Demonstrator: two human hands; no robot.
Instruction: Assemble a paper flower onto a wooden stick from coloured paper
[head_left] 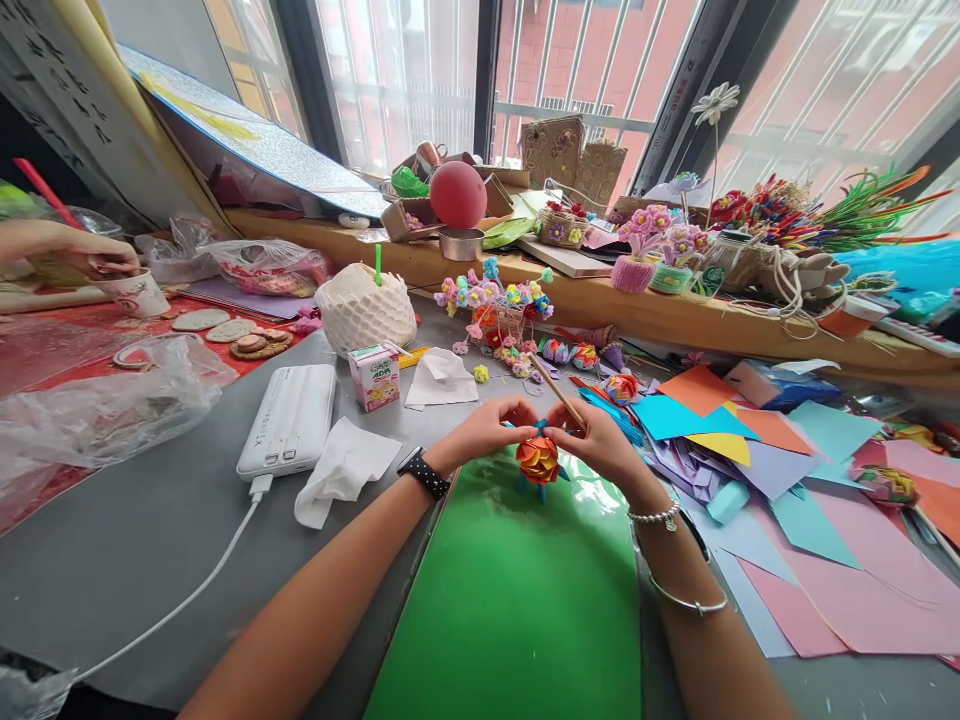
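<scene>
An orange and yellow folded paper flower point(538, 461) with blue paper pieces at its top and bottom is held just above the far part of a green board point(517, 600). My left hand point(491, 432), closed in a pinch, grips the blue paper at the flower's top from the left. From the other side my right hand point(600, 440) pinches the same blue paper. A thin wooden stick point(555, 388) also rests in my right hand, slanting up to the left. My fingertips partly cover the blue paper.
Coloured paper sheets point(825, 560) spread at the right. Beyond my hands stands a basket of small flowers point(499, 310). At the left are a white power bank point(289, 420) with its cable, tissues point(349, 465), a pink drink carton point(375, 378) and another person's hand point(112, 255) at a paper cup point(136, 294).
</scene>
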